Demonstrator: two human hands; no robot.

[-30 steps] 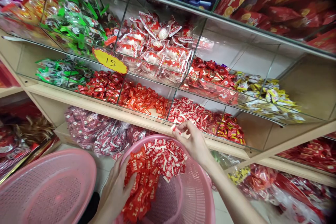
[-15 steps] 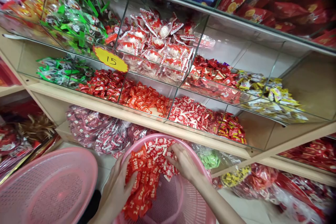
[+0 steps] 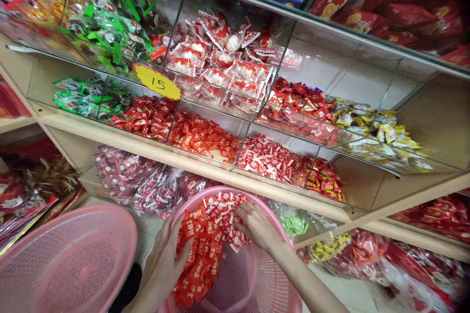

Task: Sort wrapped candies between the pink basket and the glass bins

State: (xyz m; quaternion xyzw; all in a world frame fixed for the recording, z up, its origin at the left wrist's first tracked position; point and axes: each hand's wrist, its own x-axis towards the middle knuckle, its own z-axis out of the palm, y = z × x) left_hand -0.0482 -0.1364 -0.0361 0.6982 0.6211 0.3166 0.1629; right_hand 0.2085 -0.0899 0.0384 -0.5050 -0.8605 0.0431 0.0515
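A pink plastic basket (image 3: 270, 279) stands in front of me with wrapped candies in it. Orange-red wrapped candies (image 3: 200, 259) fill its left side, and smaller red-and-white wrapped candies (image 3: 223, 210) lie at the back. My left hand (image 3: 163, 261) reaches in along the left rim, thumb and fingers apart, against the orange-red candies. On the other side my right hand (image 3: 257, 227) touches the edge of the red-and-white pile with bent, separated fingers. Its fingertips are partly hidden. Part of the basket's mesh bottom shows below the piles.
A second pink basket (image 3: 69, 259) stands at the left. Behind is a wooden shelf (image 3: 147, 149) with glass-fronted compartments of candy and a yellow "15" tag (image 3: 157, 81). Bagged candies (image 3: 156, 193) lie beneath it, with more bags (image 3: 367, 254) at the lower right.
The view has shifted slightly. My right hand has moved a little at the edge of the red-and-white candies; my left hand stays almost where it was.
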